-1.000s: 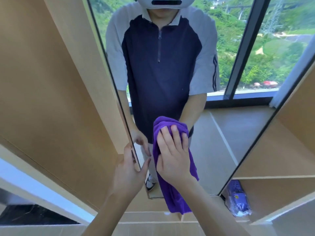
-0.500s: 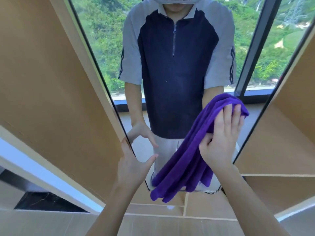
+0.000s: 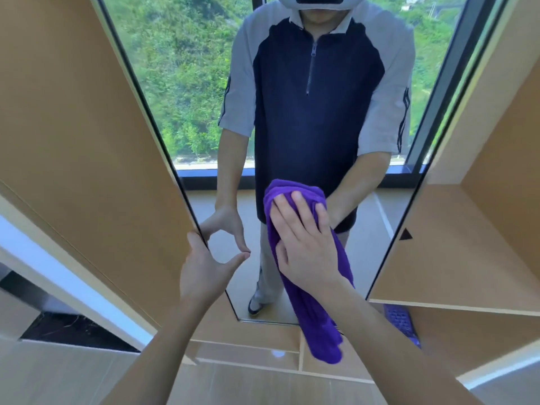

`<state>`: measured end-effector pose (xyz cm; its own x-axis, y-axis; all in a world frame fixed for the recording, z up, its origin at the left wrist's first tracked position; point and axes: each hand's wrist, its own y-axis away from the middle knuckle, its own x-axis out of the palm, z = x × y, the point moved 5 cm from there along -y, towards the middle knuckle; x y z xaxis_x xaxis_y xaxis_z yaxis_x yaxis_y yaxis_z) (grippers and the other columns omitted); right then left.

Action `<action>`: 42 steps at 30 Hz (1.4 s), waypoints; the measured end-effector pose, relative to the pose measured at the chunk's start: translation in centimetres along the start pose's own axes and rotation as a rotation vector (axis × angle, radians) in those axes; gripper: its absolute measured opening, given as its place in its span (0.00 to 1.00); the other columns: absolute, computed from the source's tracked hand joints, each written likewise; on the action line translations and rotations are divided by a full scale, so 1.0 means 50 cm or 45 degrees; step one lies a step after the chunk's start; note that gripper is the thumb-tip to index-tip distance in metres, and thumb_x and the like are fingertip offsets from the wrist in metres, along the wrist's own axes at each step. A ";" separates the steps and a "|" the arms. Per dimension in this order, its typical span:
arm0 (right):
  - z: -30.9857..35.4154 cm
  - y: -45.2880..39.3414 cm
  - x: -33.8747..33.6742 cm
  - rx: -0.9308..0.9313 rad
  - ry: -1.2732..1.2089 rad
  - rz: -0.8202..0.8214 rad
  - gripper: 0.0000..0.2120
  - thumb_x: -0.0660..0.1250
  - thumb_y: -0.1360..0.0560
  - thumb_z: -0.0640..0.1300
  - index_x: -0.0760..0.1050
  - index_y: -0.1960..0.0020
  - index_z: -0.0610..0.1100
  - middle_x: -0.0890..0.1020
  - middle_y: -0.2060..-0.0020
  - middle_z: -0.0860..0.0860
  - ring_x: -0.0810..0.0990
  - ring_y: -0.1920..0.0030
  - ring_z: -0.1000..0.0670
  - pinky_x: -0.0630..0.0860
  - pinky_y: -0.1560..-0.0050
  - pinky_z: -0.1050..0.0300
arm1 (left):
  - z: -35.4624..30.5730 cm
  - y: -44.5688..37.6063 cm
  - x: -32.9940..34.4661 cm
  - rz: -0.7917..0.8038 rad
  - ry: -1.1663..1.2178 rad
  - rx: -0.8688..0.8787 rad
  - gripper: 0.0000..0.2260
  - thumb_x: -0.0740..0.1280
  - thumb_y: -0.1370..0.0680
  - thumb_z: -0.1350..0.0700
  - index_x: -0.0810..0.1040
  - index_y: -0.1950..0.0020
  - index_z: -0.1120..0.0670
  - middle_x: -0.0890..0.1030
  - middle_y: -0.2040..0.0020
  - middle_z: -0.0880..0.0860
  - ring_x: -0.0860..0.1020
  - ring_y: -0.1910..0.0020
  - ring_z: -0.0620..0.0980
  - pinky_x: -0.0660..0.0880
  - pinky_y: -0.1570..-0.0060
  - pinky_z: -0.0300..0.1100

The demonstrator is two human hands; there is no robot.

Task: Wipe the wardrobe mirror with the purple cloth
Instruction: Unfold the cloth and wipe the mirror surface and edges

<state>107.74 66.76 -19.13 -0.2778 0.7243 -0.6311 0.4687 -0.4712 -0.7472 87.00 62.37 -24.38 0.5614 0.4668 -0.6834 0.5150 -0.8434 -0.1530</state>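
The tall wardrobe mirror (image 3: 190, 112) fills the middle of the view and reflects a person and a window with green trees. My right hand (image 3: 306, 249) lies flat with straight fingers on the purple cloth (image 3: 321, 325), pressing it against the lower middle of the glass. The cloth's loose end hangs below the mirror's bottom edge. My left hand (image 3: 204, 273) grips the mirror door's left edge low down, thumb tip on the glass and fingers behind the edge.
A wooden wardrobe panel (image 3: 73, 127) stands left of the mirror. Open wooden shelves (image 3: 467, 258) are on the right, with a bluish-purple packet (image 3: 400, 320) on a lower one. Drawer fronts (image 3: 248, 352) sit just below the mirror.
My right hand has swept the cloth from the mirror's right edge back left and down to the lower middle. My left hand has stayed on the door's edge.
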 end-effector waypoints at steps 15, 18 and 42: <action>-0.122 0.098 -0.017 0.512 -0.186 -0.039 0.38 0.58 0.32 0.34 0.55 0.23 0.42 0.55 0.22 0.45 0.42 0.18 0.45 0.36 0.20 0.49 | 0.007 0.019 0.004 -0.033 0.060 0.011 0.35 0.80 0.34 0.35 0.60 0.44 0.49 0.73 0.52 0.43 0.77 0.55 0.47 0.70 0.68 0.39; -0.025 0.105 0.027 0.047 -0.030 0.193 0.41 0.70 0.35 0.37 0.59 0.24 0.45 0.60 0.24 0.46 0.51 0.22 0.42 0.34 0.22 0.46 | 0.011 0.019 0.010 -0.014 0.083 0.018 0.35 0.79 0.33 0.35 0.60 0.43 0.49 0.73 0.51 0.41 0.77 0.54 0.46 0.71 0.67 0.40; -0.164 0.255 0.009 0.486 -0.341 0.060 0.35 0.59 0.27 0.24 0.57 0.22 0.40 0.58 0.21 0.47 0.42 0.18 0.50 0.47 0.19 0.51 | 0.031 0.059 0.012 -0.007 0.194 -0.018 0.32 0.75 0.32 0.32 0.59 0.41 0.42 0.72 0.37 0.45 0.76 0.41 0.46 0.73 0.59 0.42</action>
<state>120.47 65.23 -27.24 -0.4939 0.5657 -0.6604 0.1581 -0.6884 -0.7079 87.87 59.76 -26.36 0.6497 0.5073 -0.5661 0.5269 -0.8374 -0.1456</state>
